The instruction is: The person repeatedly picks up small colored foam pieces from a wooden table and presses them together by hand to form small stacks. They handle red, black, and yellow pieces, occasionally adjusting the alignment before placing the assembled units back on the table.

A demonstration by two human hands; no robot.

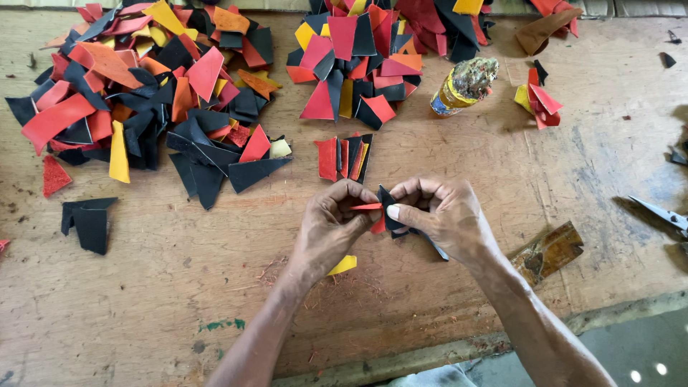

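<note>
red and black leather pieces pinched together in fingers of both left hand and right hand, two scrap piles behind.

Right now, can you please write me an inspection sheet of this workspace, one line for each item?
Surface: worn wooden table, stained and scratched.
Job's things: black piece and red piece held between both hands; yellow piece under the left wrist.
Clutter: big pile of red, black, orange and yellow pieces at left; second pile at top centre; small stack; glue-crusted bottle lying on its side; scissors at the right edge; brown scrap.
Hands: left hand and right hand both pinch the pieces.
Cables: nothing seen.
Surroundings: grey floor below the table edge.
</note>
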